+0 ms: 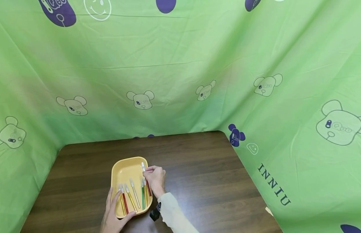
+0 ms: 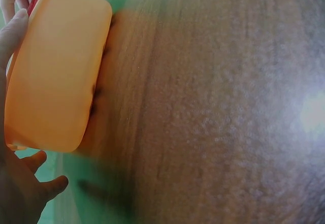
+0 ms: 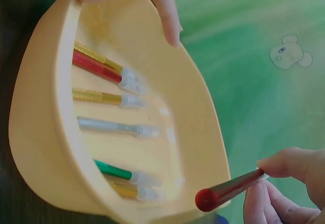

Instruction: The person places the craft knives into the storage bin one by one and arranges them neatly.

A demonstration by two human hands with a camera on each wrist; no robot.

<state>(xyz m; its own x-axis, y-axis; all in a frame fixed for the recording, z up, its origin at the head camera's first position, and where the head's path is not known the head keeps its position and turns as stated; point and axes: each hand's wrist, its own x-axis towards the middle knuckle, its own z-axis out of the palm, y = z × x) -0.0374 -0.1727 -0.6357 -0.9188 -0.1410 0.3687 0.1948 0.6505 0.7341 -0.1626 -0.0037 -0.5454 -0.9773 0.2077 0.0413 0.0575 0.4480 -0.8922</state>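
Observation:
A yellow plastic tray [image 1: 128, 165] stands on the table with several capped craft knives lying lengthwise in it. A red craft knife [image 3: 97, 67] and gold ones lie at the left, a silver craft knife [image 3: 109, 125] in the middle, and a green craft knife [image 3: 114, 170] beside a gold one at the right. My left hand [image 1: 111, 215] grips the tray's near left corner, thumb over the near rim and fingers along the left side. My right hand [image 1: 155, 180] pinches another red craft knife [image 3: 229, 190] near its capped end, over the tray's right side.
The dark wooden table [image 1: 206, 181] extends behind and to both sides of the tray. A green printed cloth [image 1: 180, 74] hangs at the back and sides. A small pale object [image 1: 269, 211] sits at the table's right edge.

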